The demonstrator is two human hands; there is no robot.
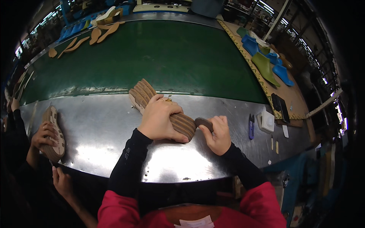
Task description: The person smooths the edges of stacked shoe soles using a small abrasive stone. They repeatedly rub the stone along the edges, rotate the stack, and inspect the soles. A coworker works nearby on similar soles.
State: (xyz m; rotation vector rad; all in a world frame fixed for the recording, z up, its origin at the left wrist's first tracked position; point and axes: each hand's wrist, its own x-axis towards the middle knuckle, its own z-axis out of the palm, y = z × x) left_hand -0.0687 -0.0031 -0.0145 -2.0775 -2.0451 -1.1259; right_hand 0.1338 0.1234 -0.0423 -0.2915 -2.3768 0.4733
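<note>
My left hand [159, 117] is wrapped over the middle of a brown shoe sole [183, 125] with long wavy ridges along its side. The sole lies slanted above the metal edge of the table, its far end pointing up and to the left. Between the thumb and fingers of my right hand [219, 135] is a small dark, rounded, flat piece [204, 123]. Its tip is at the sole's near right end, apparently touching it. What the dark piece is made of cannot be made out.
A green belt [163, 57] runs behind the metal tabletop [99, 125]. At left, a co-worker's hand [44, 135] holds another sole [57, 129]. Purple snips [251, 127] and a white box [267, 121] lie right. Blue and green shoe lasts [263, 68] stand beyond; insoles [108, 32] lie far left.
</note>
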